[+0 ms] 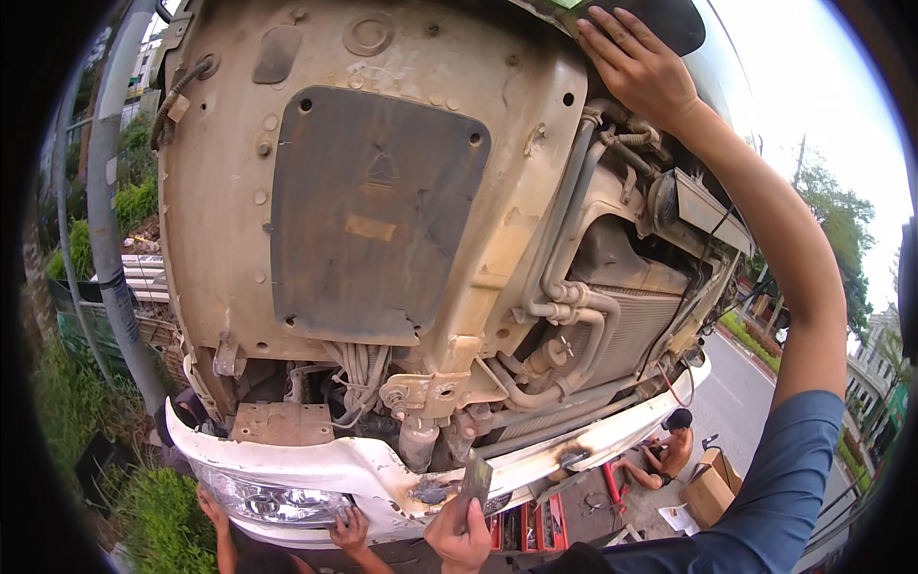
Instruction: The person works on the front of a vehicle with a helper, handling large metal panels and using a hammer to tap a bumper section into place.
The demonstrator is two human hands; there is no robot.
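Raised high at the upper right, my right hand (pixel 636 62) lies with fingers stretched against the edge of a dark panel (pixel 681 27) on the vehicle. My left hand (pixel 459 540), low in the middle, is closed around a flat, grey, roughly rectangular piece (pixel 475 478); its exact kind I cannot make out. That piece stands upright in front of the white bumper (pixel 535 467), which has scorched, damaged patches. Behind the bumper is the vehicle's exposed front, with a beige body panel (pixel 225 239), a dark cover plate (pixel 373 220), pipes (pixel 555 258) and a radiator (pixel 622 335).
Another person's hands (pixel 352 531) hold the headlight (pixel 277 499) at lower left. A second person (pixel 674 450) sits on the ground at right, near a cardboard box (pixel 710 488). A red toolbox (pixel 550 524) lies below the bumper. A grey pole (pixel 113 220) stands left.
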